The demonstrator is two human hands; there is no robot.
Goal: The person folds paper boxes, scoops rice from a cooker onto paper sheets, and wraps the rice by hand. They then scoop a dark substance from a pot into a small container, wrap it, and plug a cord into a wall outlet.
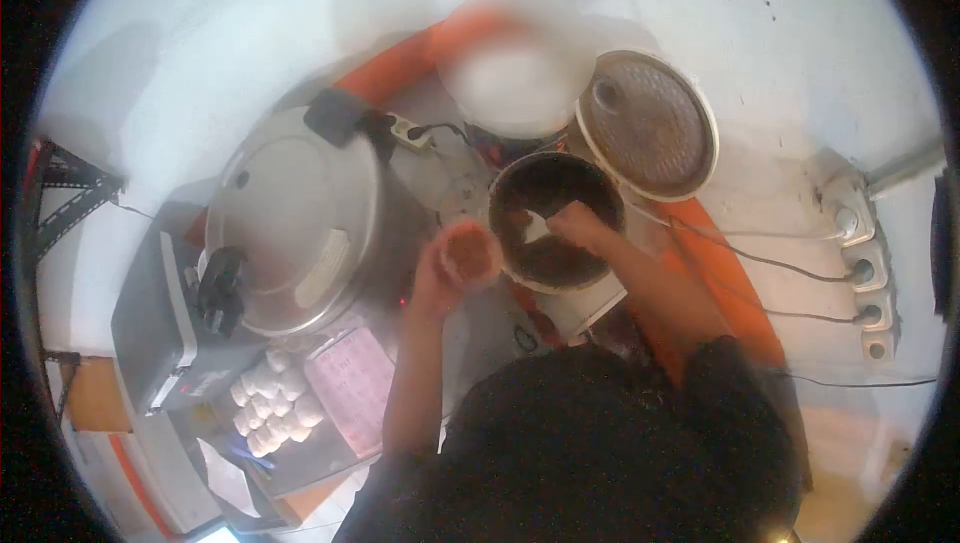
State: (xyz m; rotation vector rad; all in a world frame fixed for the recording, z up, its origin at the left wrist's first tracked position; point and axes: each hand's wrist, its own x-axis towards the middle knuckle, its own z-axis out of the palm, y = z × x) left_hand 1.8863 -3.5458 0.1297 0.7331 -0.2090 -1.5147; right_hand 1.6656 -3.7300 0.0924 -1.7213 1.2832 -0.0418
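Note:
My left hand (433,281) is wrapped round a small round cup (469,254) with reddish-brown contents, held just left of a dark-lined round pot (510,183). Inside the pot's opening, my right hand (580,227) grips a white scoop (536,228), its flat end towards the pot's middle. The pot's inside is dark, and what lies at its bottom is hard to make out.
A big metal pressure cooker (285,213) stands on the left. Behind the pot are a blurred white container (515,88) and a round lid (650,125) leaning on the wall. Wrapped white bundles (275,403) lie by a pink sheet (352,388). Cables run to wall sockets (868,273).

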